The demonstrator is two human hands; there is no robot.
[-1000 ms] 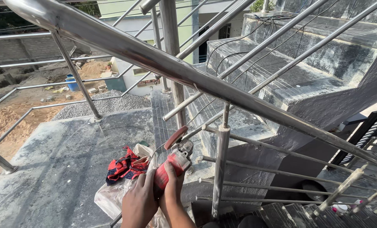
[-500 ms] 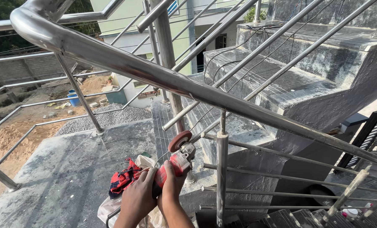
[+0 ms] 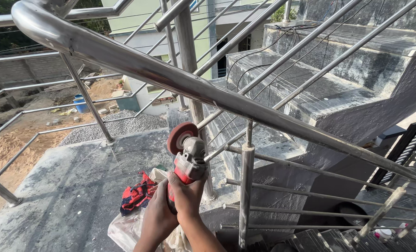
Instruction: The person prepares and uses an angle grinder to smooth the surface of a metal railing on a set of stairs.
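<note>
Both my hands grip a red and grey angle grinder (image 3: pixel 188 161) in front of me. My right hand (image 3: pixel 188 196) wraps the grinder's red body from the right. My left hand (image 3: pixel 157 215) clasps its rear from the left. The reddish round disc (image 3: pixel 180 136) points up, just below the shiny steel handrail (image 3: pixel 180 79) and left of a thin steel baluster (image 3: pixel 246 182). The disc is close to a slanted rail bar, and contact cannot be told.
A red and dark cloth (image 3: pixel 138 193) and a clear plastic bag (image 3: pixel 126 228) lie on the concrete landing (image 3: pixel 68 186). Concrete stairs (image 3: pixel 310 88) rise at the right. Slanted steel bars cross the view. A gravel heap (image 3: pixel 114 127) and a blue bucket (image 3: pixel 80 104) sit below.
My hands have raised the grinder and turned its disc upward toward the handrail. The view has shifted slightly to the right.
</note>
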